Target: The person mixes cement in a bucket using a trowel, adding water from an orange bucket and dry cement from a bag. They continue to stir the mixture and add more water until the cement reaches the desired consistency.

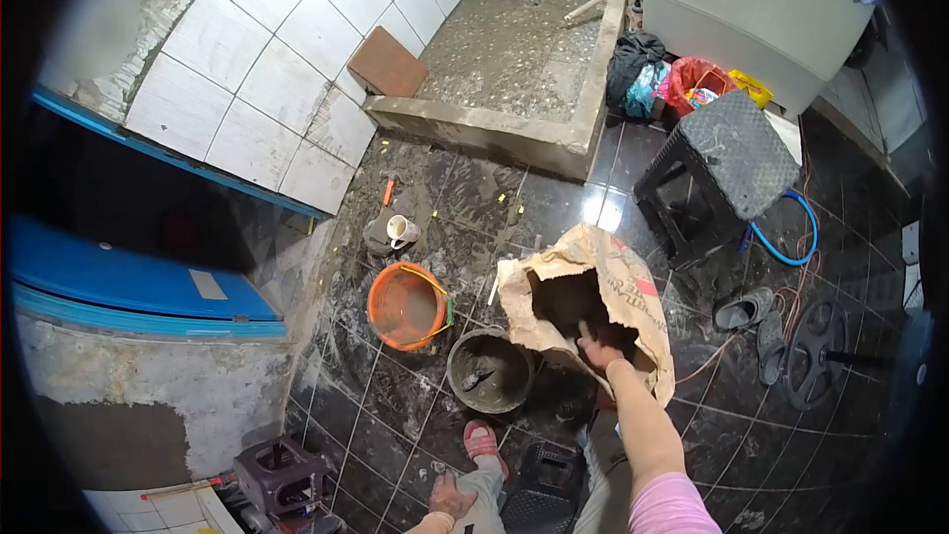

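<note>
From my remote seat I took the floor as a clock face centred on the grey mixing pan (489, 371), and read it from the left. At about nine o'clock a blue panel (129, 282) lay along the wall, with a dark plastic crate (282, 475) lower down at roughly eight. The orange bucket (405, 307) stood just beside the pan at ten o'clock, its inside smeared with grey, and a white mug (400, 230) sat farther out at eleven. My left hand (450, 496) rested at six o'clock, on my knee beside a pink sandal (481, 440); its fingers looked loosely curled and dusty, holding nothing that I could make out. The pan itself held a wet grey smear at its bottom. Touching its right rim, at about three o'clock, the brown paper sack (593, 282) lay torn open with dark powder inside. My right hand (598, 351) was down in the mouth of that sack, fingers closed around what looked like a small tool handle, though the tool's working end was hidden in the powder. Beyond the sack, at one o'clock, a black plastic stool (727, 163) stood near a blue hose (791, 237), and grey slippers (746, 311) lay at three o'clock, well apart from the pan.
</note>
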`<action>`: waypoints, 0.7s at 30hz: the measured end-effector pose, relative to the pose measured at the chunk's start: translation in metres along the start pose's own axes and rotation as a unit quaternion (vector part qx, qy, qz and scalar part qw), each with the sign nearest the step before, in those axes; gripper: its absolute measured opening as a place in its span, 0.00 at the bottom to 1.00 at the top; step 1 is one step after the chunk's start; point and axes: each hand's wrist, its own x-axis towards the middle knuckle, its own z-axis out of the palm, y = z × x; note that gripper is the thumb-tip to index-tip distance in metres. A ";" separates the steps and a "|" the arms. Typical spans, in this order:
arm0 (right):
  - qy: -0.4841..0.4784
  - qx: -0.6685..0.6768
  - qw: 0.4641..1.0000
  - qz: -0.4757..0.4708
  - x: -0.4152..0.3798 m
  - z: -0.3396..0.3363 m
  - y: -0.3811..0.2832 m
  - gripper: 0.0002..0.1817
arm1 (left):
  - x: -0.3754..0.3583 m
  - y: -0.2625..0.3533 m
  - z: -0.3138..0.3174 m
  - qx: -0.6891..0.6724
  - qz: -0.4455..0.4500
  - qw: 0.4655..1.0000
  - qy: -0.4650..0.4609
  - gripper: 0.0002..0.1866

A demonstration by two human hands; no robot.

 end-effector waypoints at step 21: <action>0.097 0.071 0.988 -0.093 -0.125 -0.084 -0.042 0.22 | -0.028 -0.021 0.001 -0.052 0.001 0.999 0.006 0.42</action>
